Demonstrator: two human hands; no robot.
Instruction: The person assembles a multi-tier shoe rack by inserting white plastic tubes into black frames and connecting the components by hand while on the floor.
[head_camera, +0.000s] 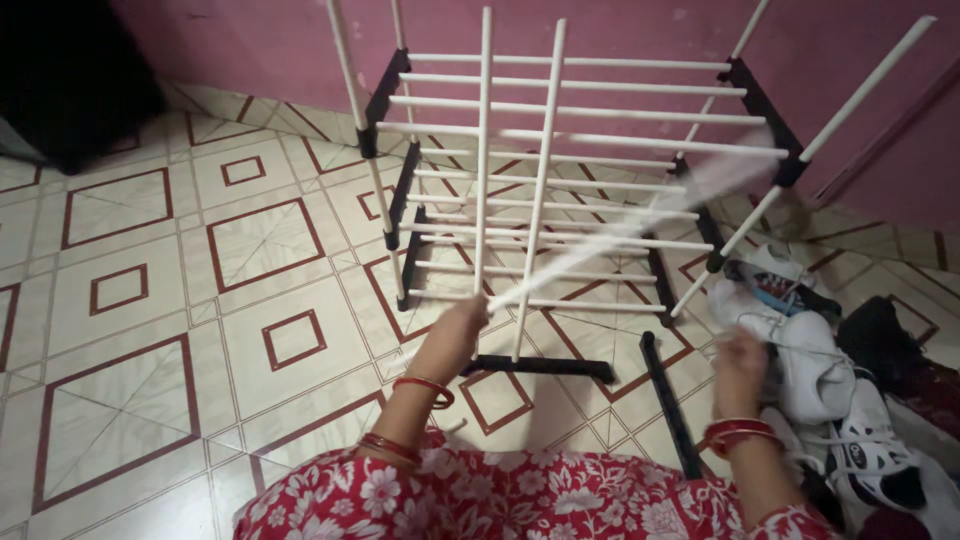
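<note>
A rack (560, 170) of white rods and black plastic side bars stands on the tiled floor against a pink wall. My left hand (455, 330) grips one end of a loose white rod (640, 225), which is blurred and slants up to the right across the rack. Two more white rods rise from a black bar (545, 367) lying on the floor just beyond that hand. My right hand (740, 365) is blurred, fingers curled, beside the white shoes; whether it holds anything I cannot tell. Red bangles are on both wrists.
Another black bar (668, 405) lies on the floor between my hands. White sports shoes (815, 365) and dark footwear are heaped at the right. A dark object (70, 80) fills the far left corner. My red floral dress (500, 500) covers the bottom edge.
</note>
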